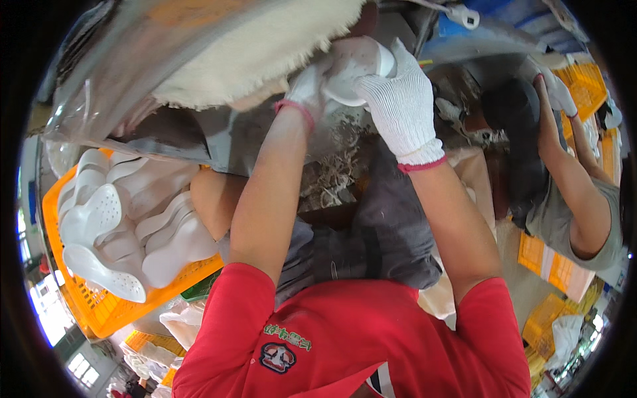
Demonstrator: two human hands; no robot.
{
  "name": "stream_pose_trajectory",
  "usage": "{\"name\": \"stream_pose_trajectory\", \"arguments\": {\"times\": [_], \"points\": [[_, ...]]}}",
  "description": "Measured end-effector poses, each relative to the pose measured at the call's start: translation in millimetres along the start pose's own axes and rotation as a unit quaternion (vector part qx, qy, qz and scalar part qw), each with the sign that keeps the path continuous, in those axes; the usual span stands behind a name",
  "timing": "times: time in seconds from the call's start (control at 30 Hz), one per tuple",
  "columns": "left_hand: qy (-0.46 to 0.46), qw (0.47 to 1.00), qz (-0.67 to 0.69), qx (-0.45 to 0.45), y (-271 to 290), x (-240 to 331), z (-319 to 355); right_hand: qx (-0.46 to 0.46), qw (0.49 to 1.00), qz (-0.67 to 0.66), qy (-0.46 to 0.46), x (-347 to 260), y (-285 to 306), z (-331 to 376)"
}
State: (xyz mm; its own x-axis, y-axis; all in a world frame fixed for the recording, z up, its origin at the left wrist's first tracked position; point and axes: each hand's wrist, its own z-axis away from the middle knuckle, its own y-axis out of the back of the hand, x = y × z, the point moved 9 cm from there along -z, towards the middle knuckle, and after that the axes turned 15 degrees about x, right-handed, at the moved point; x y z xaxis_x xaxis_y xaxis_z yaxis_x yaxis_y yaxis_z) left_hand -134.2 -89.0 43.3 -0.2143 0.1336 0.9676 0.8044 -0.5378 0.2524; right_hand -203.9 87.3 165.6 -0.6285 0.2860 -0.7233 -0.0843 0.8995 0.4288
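Observation:
Both gloved hands hold a curved white insole [355, 63] dotted with small holes, up against the grey machine [245, 136]. My left hand [310, 86], partly in shadow, is closed on its left side. On the other side my right hand [401, 103] grips the edge, the thumb laid toward the insole's face and the fingers partly hidden behind. Both gloves are white knit with red cuffs. Similar white insoles [106, 215], several with holes, lie piled in an orange crate [99, 318] by my left elbow.
A pale fleecy cloth [252, 50] and clear plastic sheeting [99, 99] drape over the machine. Pale shreds [335, 176] litter the area below my hands. At right, a co-worker's arm [570, 159] reaches forward beside a dark rounded machine part [511, 106]. More orange crates [584, 89] stand beyond.

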Motion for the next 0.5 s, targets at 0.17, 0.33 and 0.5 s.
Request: {"name": "stream_pose_trajectory", "arguments": {"times": [0.17,0.33,0.5], "points": [[-0.016,0.895,-0.444,-0.04,87,-37,30,-0.081,0.917,0.226,0.319,-2,-54,-16],[0.142,0.978,-0.1,-0.114,65,-18,83,-0.111,0.991,-0.048,-0.047,26,-61,-23],[-0.138,0.989,-0.042,0.022,12,41,54,-0.203,0.979,0.013,-0.004,-53,4,13]]}}
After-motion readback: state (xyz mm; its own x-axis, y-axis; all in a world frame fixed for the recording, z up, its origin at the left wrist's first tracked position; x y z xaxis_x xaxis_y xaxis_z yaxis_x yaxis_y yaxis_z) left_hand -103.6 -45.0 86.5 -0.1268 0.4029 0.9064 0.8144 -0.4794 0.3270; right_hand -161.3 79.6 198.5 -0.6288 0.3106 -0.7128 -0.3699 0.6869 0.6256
